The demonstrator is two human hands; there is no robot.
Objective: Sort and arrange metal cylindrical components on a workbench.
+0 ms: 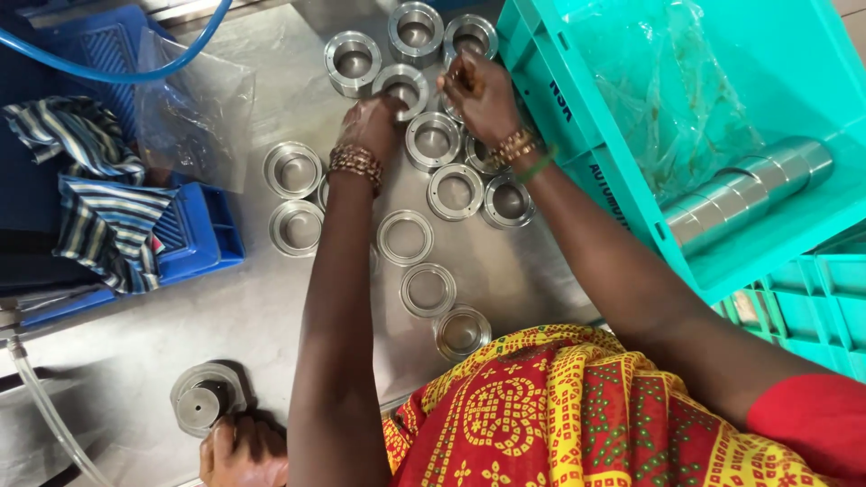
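Observation:
Several shiny metal rings lie on the steel table (262,307). My left hand (372,122) reaches to the far middle and grips one metal ring (403,84) by its near-left rim. My right hand (480,90) is just right of that ring, fingers curled and pinched together over another partly hidden ring. Whether it holds anything is not visible. Both wrists wear bangles. Flatter rings (405,236) lie between my forearms.
A teal crate (577,153) at the right holds a stack of metal rings (749,189) on clear plastic film. A blue crate (203,234) with striped cloth is at the left. Another person's hand (244,451) rests by a metal cylinder (203,401) at the near left.

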